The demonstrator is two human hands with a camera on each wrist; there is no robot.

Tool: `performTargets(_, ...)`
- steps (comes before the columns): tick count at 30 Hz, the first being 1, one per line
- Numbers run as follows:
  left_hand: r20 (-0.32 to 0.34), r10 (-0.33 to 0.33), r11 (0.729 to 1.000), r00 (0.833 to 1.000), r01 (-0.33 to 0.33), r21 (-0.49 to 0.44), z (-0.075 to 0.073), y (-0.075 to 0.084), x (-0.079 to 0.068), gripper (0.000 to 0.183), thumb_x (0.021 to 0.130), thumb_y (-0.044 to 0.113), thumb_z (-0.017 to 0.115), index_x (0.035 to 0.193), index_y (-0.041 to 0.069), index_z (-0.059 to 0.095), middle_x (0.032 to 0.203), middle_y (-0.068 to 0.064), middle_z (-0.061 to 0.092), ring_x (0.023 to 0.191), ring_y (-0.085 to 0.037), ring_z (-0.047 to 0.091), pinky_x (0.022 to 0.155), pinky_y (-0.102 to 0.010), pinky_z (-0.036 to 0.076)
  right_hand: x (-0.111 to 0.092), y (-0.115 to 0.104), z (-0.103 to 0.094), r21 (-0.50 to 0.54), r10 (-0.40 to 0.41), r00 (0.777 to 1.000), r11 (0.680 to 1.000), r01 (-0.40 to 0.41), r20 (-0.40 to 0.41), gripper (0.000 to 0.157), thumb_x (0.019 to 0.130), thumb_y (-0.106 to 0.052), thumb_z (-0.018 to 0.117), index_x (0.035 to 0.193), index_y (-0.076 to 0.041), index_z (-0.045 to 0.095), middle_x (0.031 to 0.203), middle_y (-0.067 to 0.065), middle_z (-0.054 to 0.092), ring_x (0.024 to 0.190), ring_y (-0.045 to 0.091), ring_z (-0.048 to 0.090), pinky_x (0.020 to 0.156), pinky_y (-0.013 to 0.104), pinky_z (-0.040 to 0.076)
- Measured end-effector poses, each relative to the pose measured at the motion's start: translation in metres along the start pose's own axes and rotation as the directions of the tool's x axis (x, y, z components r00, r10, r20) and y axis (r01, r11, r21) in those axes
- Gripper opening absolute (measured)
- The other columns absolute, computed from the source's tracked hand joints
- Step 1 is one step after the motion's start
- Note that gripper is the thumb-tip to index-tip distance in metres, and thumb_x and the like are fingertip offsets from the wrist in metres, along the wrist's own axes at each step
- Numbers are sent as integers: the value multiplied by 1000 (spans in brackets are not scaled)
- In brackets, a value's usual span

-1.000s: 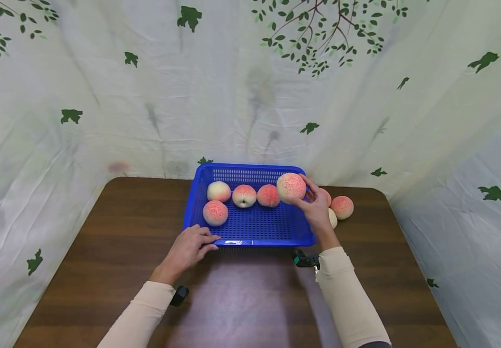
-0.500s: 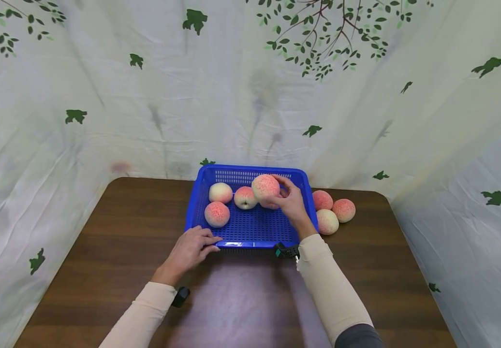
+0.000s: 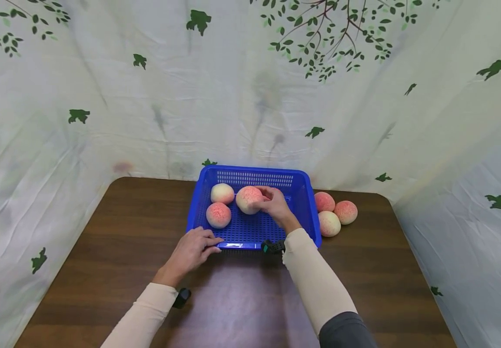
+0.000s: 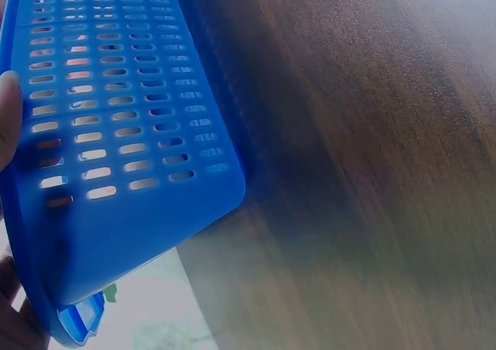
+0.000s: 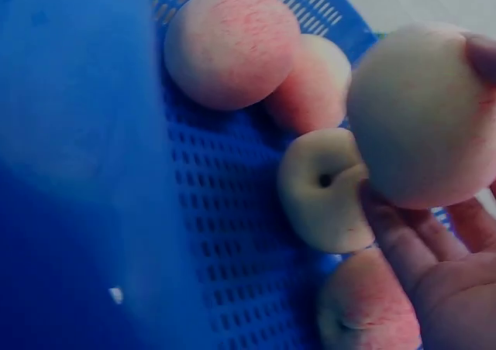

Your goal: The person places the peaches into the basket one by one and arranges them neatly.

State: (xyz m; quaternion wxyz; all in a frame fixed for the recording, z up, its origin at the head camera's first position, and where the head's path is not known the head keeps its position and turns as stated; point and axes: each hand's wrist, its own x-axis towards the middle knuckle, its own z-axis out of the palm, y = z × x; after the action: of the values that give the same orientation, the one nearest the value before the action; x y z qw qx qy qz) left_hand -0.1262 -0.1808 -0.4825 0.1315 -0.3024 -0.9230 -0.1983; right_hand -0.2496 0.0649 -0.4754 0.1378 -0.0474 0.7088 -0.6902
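Left hand (image 3: 194, 249) grips blue perforated basket (image 3: 257, 228) at near-left corner; right hand (image 3: 273, 205) pinches peach (image 3: 248, 199), farther left than earlier.

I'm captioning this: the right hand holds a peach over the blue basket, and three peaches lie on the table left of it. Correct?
One slip: the head view shows the three peaches lying right of the blue basket. The rest stands.
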Motion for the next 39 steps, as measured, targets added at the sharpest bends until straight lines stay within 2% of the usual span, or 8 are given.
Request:
performTargets(3,-12,9,1000,1000,-9,-1,1,0,-1,26,75,21,82,99,11,78,81,4,65,69,-14,48,63,-28,39,1,8,3,-28,64,997,998,-63,41,61,79,6,73,135,0,52,134,17,55,119,27,53,94,39,47)
performTargets(6,-17,21,1000,1000,-22,-7,2,1,-1,26,75,21,81,98,11,78,81,4,65,69,-14,48,63,-28,39,0,13,5,-48,110,993,993,-107,49,63,77,6,73,135,1,50,135,17,54,112,23,55,84,32,50)
performTargets(13,-27,41,999,999,-41,-4,3,-1,-1,25,75,21,81,98,10,78,80,3,65,69,-15,48,62,-28,39,-3,18,12,-97,127,990,988,-121,64,62,74,5,74,132,-1,54,124,15,60,89,17,55,66,27,46)
performTargets(22,-35,46,999,998,-47,-4,1,-2,-2,25,76,21,81,98,9,78,80,3,65,69,-15,49,62,-29,40,-8,27,22,-142,118,993,983,-113,28,59,70,7,76,126,1,59,118,14,62,83,15,53,58,24,43)
performTargets(25,-34,37,999,999,-37,-5,2,-2,-2,25,76,21,81,98,10,78,80,3,64,69,-15,48,63,-29,39,-9,29,24,-164,114,993,980,-112,8,61,68,8,78,126,0,61,119,14,60,89,18,53,61,25,45)
performTargets(31,-18,15,1000,1000,-15,-9,2,-1,-2,26,77,21,80,100,10,78,81,4,64,70,-14,48,63,-28,39,-9,32,24,-210,91,996,973,-90,-5,60,65,12,77,122,1,63,123,15,60,110,26,54,86,32,49)
performTargets(35,-14,6,1000,1000,-6,-12,1,0,-2,26,77,22,80,100,10,78,82,3,65,70,-14,47,63,-28,39,-9,32,24,-221,78,997,972,-78,-10,59,63,16,76,120,4,61,122,17,61,113,30,56,90,37,48)
performTargets(39,-18,0,1000,1000,0,-12,1,-1,-3,26,77,23,80,100,11,78,82,4,65,70,-14,47,64,-28,38,-8,32,24,-279,91,995,955,-98,-39,60,62,12,80,119,0,64,120,15,61,115,31,54,96,42,44)
